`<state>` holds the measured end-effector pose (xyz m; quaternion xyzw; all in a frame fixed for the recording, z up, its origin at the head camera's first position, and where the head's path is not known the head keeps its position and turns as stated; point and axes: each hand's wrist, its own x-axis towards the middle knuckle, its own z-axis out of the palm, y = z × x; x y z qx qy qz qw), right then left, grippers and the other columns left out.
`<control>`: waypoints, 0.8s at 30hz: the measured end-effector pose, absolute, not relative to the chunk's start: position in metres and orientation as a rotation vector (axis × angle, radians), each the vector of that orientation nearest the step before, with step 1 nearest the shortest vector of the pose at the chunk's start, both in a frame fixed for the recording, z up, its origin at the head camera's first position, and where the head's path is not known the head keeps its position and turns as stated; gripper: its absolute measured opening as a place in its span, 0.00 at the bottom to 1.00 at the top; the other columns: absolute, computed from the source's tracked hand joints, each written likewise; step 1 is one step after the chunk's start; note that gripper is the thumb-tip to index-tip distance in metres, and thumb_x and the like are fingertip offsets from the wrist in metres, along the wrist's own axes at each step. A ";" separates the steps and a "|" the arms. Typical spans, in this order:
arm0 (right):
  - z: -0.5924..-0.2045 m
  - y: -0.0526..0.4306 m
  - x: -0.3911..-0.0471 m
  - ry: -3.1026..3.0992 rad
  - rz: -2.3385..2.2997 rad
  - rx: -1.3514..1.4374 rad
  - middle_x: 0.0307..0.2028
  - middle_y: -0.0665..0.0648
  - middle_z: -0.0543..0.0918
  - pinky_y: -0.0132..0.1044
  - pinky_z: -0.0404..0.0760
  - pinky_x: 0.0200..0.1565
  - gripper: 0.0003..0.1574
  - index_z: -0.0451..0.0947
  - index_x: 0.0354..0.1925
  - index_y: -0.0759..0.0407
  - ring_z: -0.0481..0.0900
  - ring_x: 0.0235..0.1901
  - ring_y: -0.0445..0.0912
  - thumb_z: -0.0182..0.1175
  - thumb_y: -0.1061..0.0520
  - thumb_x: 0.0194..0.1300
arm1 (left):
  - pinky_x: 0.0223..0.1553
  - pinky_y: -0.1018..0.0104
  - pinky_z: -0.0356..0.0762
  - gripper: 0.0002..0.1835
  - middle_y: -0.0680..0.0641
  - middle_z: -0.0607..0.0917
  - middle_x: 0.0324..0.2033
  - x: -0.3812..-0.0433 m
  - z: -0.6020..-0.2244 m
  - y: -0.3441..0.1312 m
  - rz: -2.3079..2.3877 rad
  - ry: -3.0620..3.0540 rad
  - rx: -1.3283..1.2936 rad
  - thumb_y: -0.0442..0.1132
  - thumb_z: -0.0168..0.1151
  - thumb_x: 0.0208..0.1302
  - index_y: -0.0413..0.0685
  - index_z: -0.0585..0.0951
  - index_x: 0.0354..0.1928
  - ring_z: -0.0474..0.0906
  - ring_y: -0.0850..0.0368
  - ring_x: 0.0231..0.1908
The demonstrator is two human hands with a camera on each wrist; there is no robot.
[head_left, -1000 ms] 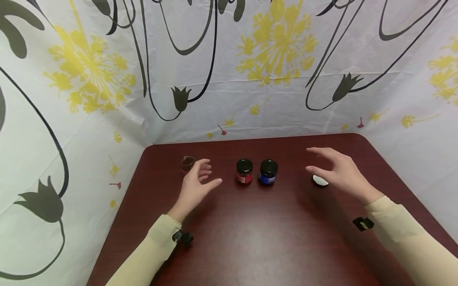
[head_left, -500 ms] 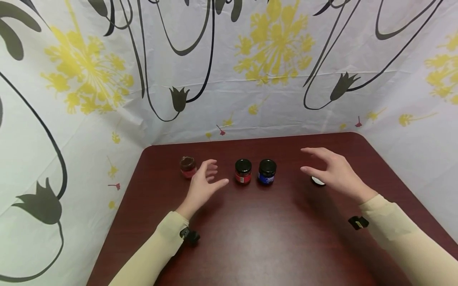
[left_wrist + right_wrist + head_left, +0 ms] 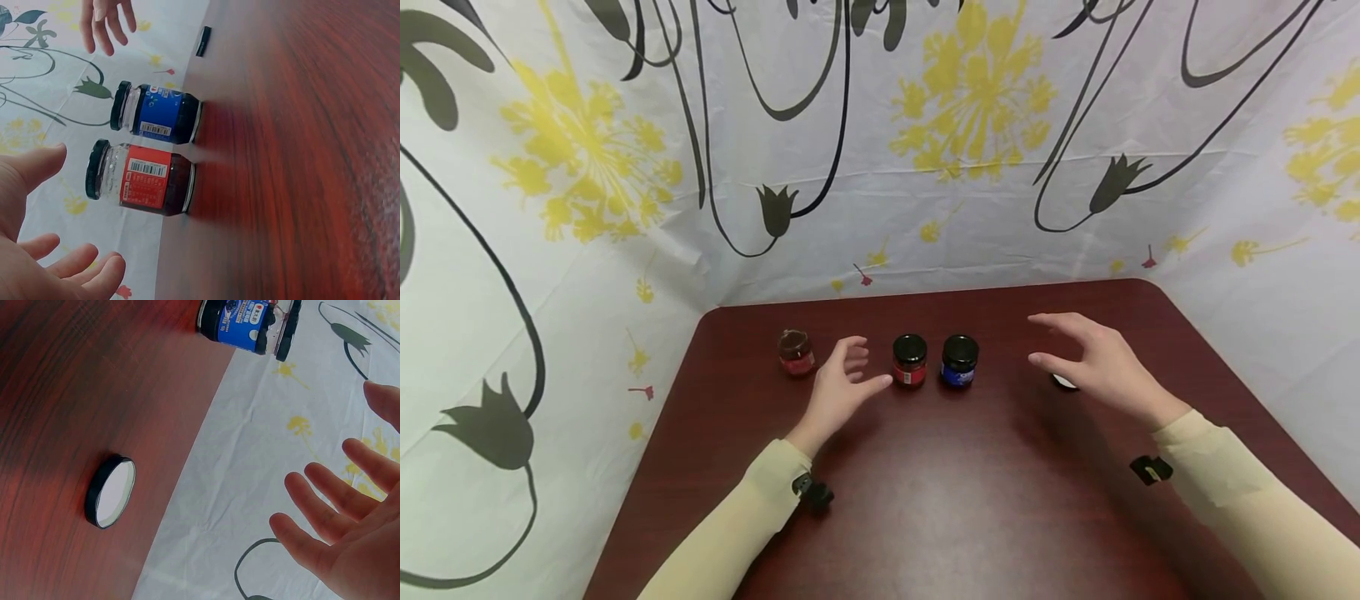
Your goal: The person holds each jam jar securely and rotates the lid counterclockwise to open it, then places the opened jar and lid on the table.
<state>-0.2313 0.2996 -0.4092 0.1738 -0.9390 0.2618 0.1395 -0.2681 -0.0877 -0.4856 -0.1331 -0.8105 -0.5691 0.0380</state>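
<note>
My left hand (image 3: 842,387) hovers over the table with fingers and thumb spread, holding nothing. Just to its right stands a red-labelled jar (image 3: 910,362) with a black lid; the left wrist view shows the thumb and fingers apart from this jar. Beside it is a blue-labelled jar (image 3: 959,362), upright and lidded too. My right hand (image 3: 1101,362) is raised on the right, fingers loosely extended and holding nothing. Below it a loose black lid (image 3: 111,492) lies with its white inside up, partly covered by the hand in the head view.
An uncovered jar with a red label (image 3: 796,353) stands at the back left, left of my left hand. The dark red-brown table (image 3: 955,500) ends at the back against a white cloth (image 3: 865,192) printed with flowers, which also lines both sides.
My left hand has moved right, away from the uncovered jar and towards the red-labelled lidded jar. That uncovered jar now shows fully. The right hand has shifted slightly left.
</note>
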 end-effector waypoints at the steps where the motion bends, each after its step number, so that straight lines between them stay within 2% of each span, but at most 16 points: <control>1: -0.409 0.300 -0.231 -2.712 0.757 0.503 0.55 0.38 0.70 0.46 0.66 0.49 0.35 0.66 0.57 0.28 0.67 0.55 0.39 0.64 0.37 0.50 | 0.49 0.53 0.71 0.36 0.54 0.75 0.48 -0.268 -0.486 -0.086 -1.736 -2.488 -0.405 0.52 0.72 0.43 0.67 0.66 0.56 0.72 0.51 0.51; 8: -0.410 0.300 -0.230 -2.709 0.754 0.515 0.55 0.38 0.70 0.45 0.66 0.49 0.35 0.66 0.57 0.28 0.67 0.55 0.39 0.64 0.37 0.51 | 0.48 0.57 0.72 0.36 0.54 0.76 0.48 -0.270 -0.493 -0.078 -1.666 -2.508 -0.395 0.52 0.72 0.43 0.67 0.66 0.55 0.73 0.54 0.51; 16: -0.411 0.300 -0.229 -2.731 0.768 0.511 0.55 0.37 0.68 0.46 0.67 0.49 0.36 0.65 0.58 0.28 0.67 0.54 0.40 0.63 0.36 0.51 | 0.47 0.58 0.72 0.37 0.52 0.76 0.48 -0.275 -0.499 -0.068 -1.673 -2.511 -0.380 0.52 0.72 0.43 0.65 0.66 0.56 0.73 0.50 0.50; 24: -0.410 0.299 -0.228 -2.736 0.781 0.515 0.56 0.38 0.68 0.46 0.67 0.48 0.36 0.65 0.59 0.29 0.68 0.54 0.40 0.63 0.37 0.51 | 0.47 0.54 0.73 0.41 0.46 0.75 0.49 -0.279 -0.501 -0.057 -1.686 -2.499 -0.381 0.52 0.72 0.43 0.52 0.66 0.60 0.73 0.49 0.50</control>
